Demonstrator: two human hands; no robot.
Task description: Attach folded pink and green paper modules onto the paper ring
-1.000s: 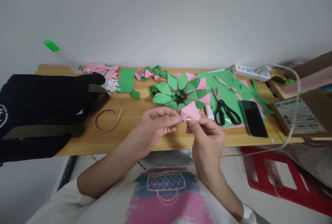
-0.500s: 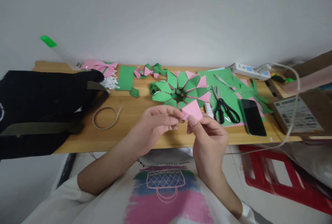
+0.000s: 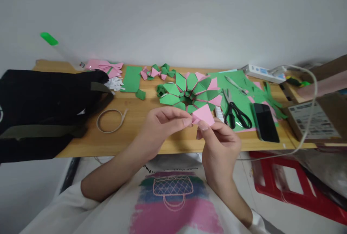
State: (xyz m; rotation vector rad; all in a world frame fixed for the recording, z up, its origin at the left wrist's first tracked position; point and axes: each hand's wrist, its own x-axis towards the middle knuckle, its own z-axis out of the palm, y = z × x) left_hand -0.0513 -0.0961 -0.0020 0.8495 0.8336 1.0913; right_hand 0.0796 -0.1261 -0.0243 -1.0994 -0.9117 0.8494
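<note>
A folded piece of pink paper (image 3: pixel 204 114) is held up between both hands over the front of the table. My left hand (image 3: pixel 165 127) pinches its left corner between thumb and fingers. At its lower right, my right hand (image 3: pixel 218 136) grips it with the thumb on top and the fingers underneath. Just behind it lies a ring of green and pink folded paper petals (image 3: pixel 195 86), partly covered by the pink piece. Several small folded green and pink paper pieces (image 3: pixel 155 72) sit farther back, near a green paper sheet (image 3: pixel 131 79).
Black scissors (image 3: pixel 235 114) and a craft knife (image 3: pixel 235 84) lie on green sheets to the right, beside a phone (image 3: pixel 265 122). A power strip (image 3: pixel 265 73) and a cardboard box (image 3: pixel 314 120) stand farther right. A coiled strip (image 3: pixel 110 110) and a black bag (image 3: pixel 46 111) are at left.
My left thumb and fingers have closed together on the left corner of the pink paper. The paper and my right hand have shifted slightly right.
</note>
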